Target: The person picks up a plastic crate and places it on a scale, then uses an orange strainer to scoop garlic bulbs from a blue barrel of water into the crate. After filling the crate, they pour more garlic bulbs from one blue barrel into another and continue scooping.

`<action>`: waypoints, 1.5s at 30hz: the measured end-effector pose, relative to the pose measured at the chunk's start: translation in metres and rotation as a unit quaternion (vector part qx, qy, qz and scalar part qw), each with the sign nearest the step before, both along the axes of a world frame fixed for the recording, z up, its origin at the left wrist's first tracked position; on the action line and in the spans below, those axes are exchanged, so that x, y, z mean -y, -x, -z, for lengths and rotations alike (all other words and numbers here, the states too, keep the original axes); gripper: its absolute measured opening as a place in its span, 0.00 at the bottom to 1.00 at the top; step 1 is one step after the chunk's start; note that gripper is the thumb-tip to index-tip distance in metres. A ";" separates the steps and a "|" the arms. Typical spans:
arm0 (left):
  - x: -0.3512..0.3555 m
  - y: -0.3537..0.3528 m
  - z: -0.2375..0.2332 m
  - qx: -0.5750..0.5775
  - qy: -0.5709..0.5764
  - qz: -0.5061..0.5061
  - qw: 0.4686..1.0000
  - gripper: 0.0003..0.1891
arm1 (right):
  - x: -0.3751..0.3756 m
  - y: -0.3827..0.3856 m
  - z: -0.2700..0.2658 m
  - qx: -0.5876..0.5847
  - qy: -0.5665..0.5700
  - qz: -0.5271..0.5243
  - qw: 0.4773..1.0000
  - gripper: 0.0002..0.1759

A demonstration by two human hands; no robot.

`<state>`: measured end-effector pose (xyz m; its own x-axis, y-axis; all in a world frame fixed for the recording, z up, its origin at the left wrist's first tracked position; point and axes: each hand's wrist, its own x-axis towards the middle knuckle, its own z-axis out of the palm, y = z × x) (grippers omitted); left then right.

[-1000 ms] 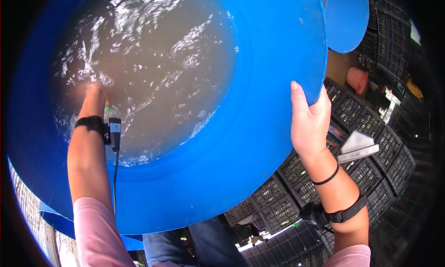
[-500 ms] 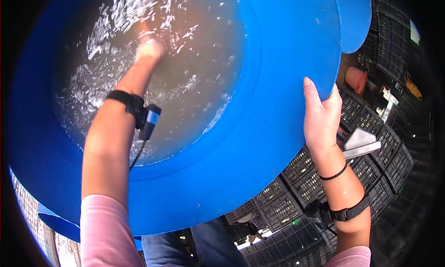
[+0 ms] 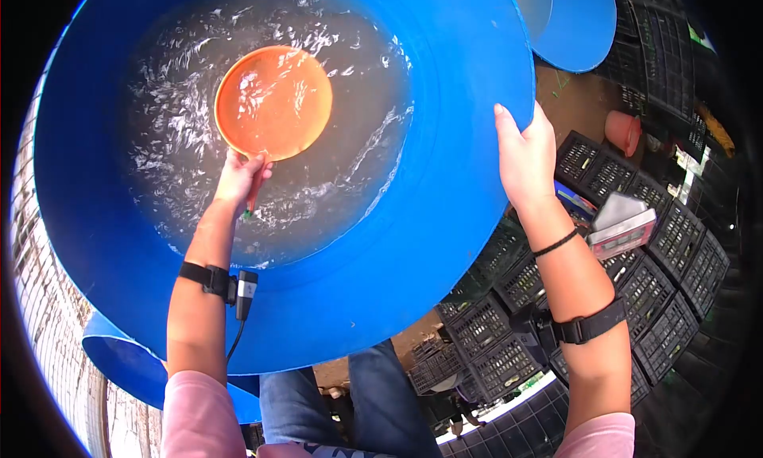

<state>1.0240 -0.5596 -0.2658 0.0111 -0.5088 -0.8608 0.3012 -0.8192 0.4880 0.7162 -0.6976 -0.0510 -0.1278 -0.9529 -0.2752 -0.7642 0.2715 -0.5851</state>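
Note:
A large blue tub (image 3: 445, 180) holds murky, rippling water (image 3: 334, 184). My left hand (image 3: 238, 180) is closed on an orange scoop (image 3: 274, 100), its round, shallow bowl lying at the water's surface with glints across it. Part of the handle shows below my fingers, with a bit of green near its end. On the tub's right side, my right hand (image 3: 528, 156) grips the rim, thumb on the inner face and fingers mostly hidden behind the edge. Both forearms wear black straps with small devices.
Black plastic crates (image 3: 509, 343) stand on the right, with a digital scale (image 3: 624, 228) on top. A pink bucket (image 3: 622, 132) sits farther back. Other blue tubs, one at the upper right (image 3: 584, 29) and one at the lower left (image 3: 127, 363), flank this one.
My left hand, underwater before, has come up toward me and the orange scoop now shows in it. My right hand still grips the tub rim. The view has shifted slightly.

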 end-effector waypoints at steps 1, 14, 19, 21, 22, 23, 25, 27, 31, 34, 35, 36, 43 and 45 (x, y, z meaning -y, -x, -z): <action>-0.001 -0.009 0.000 -0.018 -0.024 0.020 0.999 0.17 | 0.000 0.000 0.000 -0.001 -0.002 -0.003 1.000 0.14; -0.078 -0.021 -0.006 0.018 -0.278 0.145 0.949 0.09 | 0.003 0.012 0.027 -0.074 0.106 -0.034 0.991 0.10; -0.079 -0.082 -0.009 0.393 -0.281 0.497 0.721 0.04 | -0.037 0.023 0.042 0.099 0.180 0.041 0.978 0.38; -0.072 -0.102 -0.003 0.433 -0.244 0.494 0.713 0.06 | -0.096 0.049 0.019 0.295 0.205 0.111 0.926 0.30; -0.067 -0.109 0.003 0.417 -0.219 0.488 0.735 0.07 | -0.132 0.074 0.009 0.338 0.129 0.090 0.928 0.36; -0.062 -0.114 0.012 0.399 -0.196 0.484 0.754 0.08 | -0.172 0.096 0.005 0.343 0.104 0.110 0.927 0.29; -0.051 -0.115 0.030 0.361 -0.154 0.471 0.790 0.10 | -0.258 0.146 0.012 0.363 0.019 0.174 0.915 0.26; -0.047 -0.108 0.043 0.337 -0.142 0.468 0.804 0.11 | -0.358 0.182 0.020 0.288 -0.048 0.257 0.921 0.22; -0.055 -0.091 0.083 0.304 -0.090 0.524 0.790 0.16 | -0.543 0.224 -0.001 0.159 -0.282 0.351 0.879 0.19; -0.052 -0.089 0.105 0.332 0.049 0.565 0.754 0.20 | -0.659 0.232 -0.021 0.101 -0.409 0.405 0.811 0.17; -0.054 -0.076 0.098 0.372 0.051 0.600 0.706 0.21 | -0.693 0.232 -0.031 0.101 -0.434 0.423 0.789 0.17; -0.057 -0.068 0.094 0.412 0.052 0.631 0.655 0.23 | -0.714 0.231 -0.041 0.100 -0.458 0.439 0.767 0.17; -0.047 -0.090 0.050 0.480 0.148 0.535 0.679 0.38 | -0.685 0.195 -0.078 0.127 -0.488 0.511 0.696 0.20; -0.046 -0.102 0.022 0.484 0.180 0.489 0.703 0.39 | -0.691 0.195 -0.070 0.152 -0.466 0.503 0.711 0.19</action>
<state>1.1258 -0.5133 -0.2881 -0.0038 -0.8636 -0.5042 -0.9363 -0.1740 0.3051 0.5208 -0.0063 0.0187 -0.4152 0.1945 -0.8887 0.2156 0.9701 0.1116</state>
